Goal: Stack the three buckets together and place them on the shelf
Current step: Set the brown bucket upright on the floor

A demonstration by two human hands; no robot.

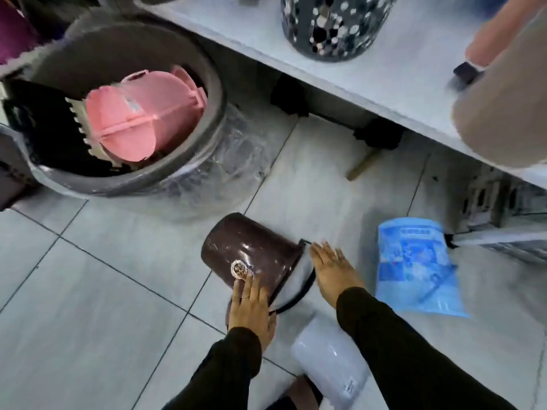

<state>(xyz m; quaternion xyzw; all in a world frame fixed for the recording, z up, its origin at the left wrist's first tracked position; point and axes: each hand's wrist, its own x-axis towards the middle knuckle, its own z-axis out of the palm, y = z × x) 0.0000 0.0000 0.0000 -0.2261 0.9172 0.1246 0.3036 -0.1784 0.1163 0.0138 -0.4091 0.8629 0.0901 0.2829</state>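
A dark brown bucket (pixel 245 253) lies on its side on the tiled floor, base pointing up-left, rim and black handle toward me. A pale lilac bucket (pixel 331 362) lies on its side just below it, near my arms. My left hand (pixel 251 309) rests flat on the brown bucket's side near its rim, fingers spread. At the bucket's mouth, my right hand (pixel 334 270) is stretched out flat and holds nothing. The white shelf (pixel 384 72) runs across the top right. I cannot make out a third bucket for certain.
A big grey tub (pixel 189 173) wrapped in plastic holds pink lids (pixel 142 113) at upper left. A speckled dark basket (pixel 331 25) stands on the shelf. A blue plastic packet (pixel 414 264) lies on the floor right of my hand. Another person's arm (pixel 503 93) reaches in at top right.
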